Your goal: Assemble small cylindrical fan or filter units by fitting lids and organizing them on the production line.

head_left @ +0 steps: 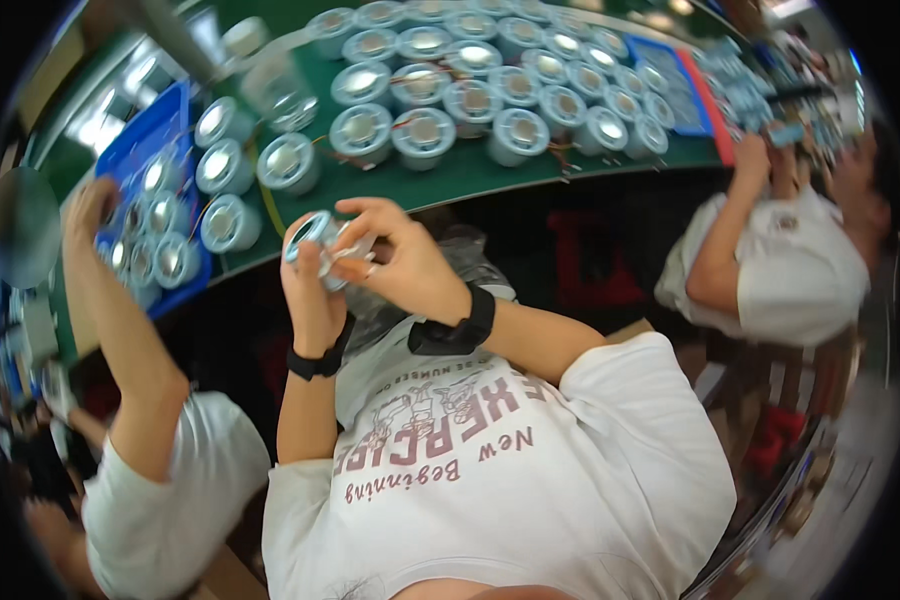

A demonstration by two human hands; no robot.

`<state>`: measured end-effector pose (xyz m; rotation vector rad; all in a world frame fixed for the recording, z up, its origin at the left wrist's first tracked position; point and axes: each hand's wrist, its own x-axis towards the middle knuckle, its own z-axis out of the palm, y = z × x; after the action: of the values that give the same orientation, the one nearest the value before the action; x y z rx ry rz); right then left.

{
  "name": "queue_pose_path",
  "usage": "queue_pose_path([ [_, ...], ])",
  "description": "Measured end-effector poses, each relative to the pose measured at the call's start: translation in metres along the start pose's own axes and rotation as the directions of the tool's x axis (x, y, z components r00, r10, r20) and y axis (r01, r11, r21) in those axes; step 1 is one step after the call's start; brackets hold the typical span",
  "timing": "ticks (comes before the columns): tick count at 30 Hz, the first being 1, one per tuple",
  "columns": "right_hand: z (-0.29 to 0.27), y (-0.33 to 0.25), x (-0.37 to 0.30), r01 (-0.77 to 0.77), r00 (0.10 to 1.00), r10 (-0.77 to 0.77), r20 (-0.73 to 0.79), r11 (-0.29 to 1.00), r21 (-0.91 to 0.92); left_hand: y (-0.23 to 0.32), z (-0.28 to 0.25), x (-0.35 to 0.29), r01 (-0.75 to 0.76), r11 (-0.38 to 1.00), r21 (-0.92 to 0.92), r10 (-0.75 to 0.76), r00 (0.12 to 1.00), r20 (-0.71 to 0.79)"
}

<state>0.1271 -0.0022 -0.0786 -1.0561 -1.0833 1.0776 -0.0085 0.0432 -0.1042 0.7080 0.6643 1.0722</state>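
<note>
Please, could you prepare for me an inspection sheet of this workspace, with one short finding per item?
Surface: green table, crowded with parts.
Things: light blue round part held above the table's near edge; rows of similar round parts behind.
Clutter: clear container beside the rows; left blue tray holds more parts.
Hands: left hand holds the part; right hand has fingers at it, grip unclear.
Cables: thin wires among the rows.
Surroundings: co-workers on the left and right.

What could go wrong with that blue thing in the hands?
The blue part might slip and drop: the left hand holds it, with the right hand close against it, apparently in front of the green table. Loose wires near the crowded blue cups could snag.
</note>
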Motion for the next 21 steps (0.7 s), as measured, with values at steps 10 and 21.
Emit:
queue_pose_path([
  [10,-0.078,-0.029,-0.075,-0.184,0.946,0.151,-0.285,0.978,-0.095,-0.045,0.073,0.016,0.437,0.848,0.300,-0.524,0.778,0.347],
  [21,-0.145,-0.030,-0.111,-0.017,0.894,0.220,-0.391,0.887,0.461,-0.114,0.175,0.040,0.319,0.787,0.528,-0.603,0.578,0.549],
])
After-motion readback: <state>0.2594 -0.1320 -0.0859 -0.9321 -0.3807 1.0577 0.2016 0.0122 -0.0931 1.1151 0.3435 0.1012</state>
